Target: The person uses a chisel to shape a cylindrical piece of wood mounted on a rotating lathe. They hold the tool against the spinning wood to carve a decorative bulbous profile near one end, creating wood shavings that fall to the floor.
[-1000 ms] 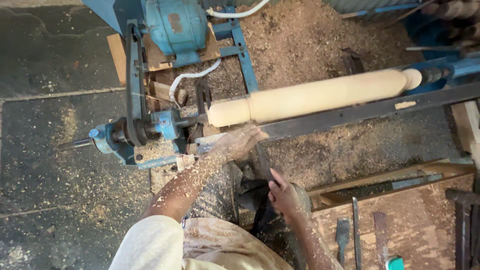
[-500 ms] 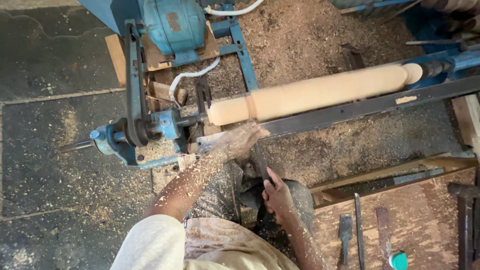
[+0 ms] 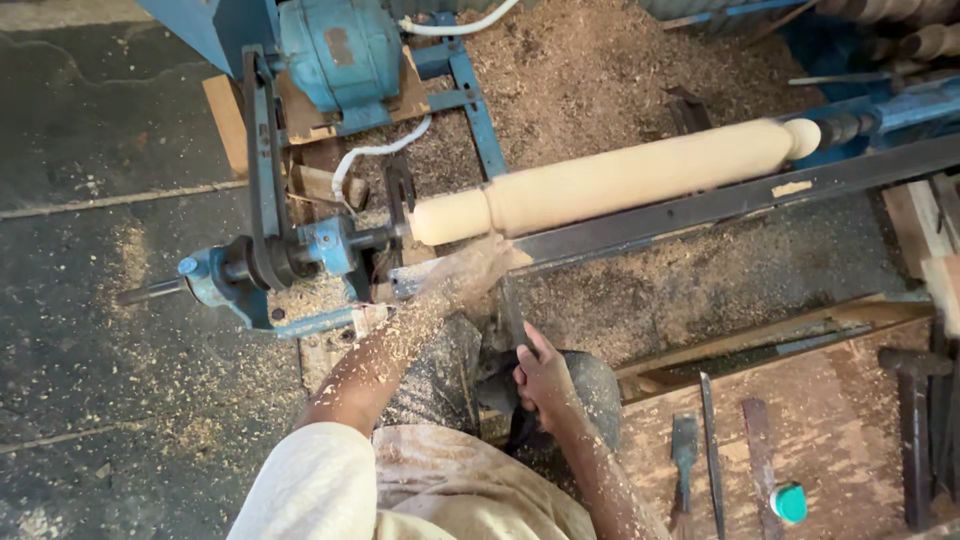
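**Two hands at a dusty wood lathe**

From the head camera, looking down: the left hand (image 3: 478,268) sits close to the middle of the picture. Its arm comes up from 7 o'clock and is covered in little bits of sawdust. The hand is blurry, so I cannot tell if it is open or closed. It rests at the dark metal rail (image 3: 700,208), just under the left end of the wooden spindle (image 3: 610,180).

The right hand (image 3: 545,380) is lower, at about 6 o'clock. Its fingers are curled around something dark by the person's knee. I cannot tell what that thing is.

The wooden spindle is long, round and pale. It lies tilted, going from the middle up toward 2 o'clock. It has a groove near its left end and a small round knob at its right end. It is held in the blue lathe (image 3: 270,265), which is at 9 o'clock. A blue motor (image 3: 340,45) sits at 11 o'clock.

Sawdust (image 3: 600,70) is piled at 12 o'clock. Some chisels (image 3: 700,450) lie on a wooden board at 5 o'clock.
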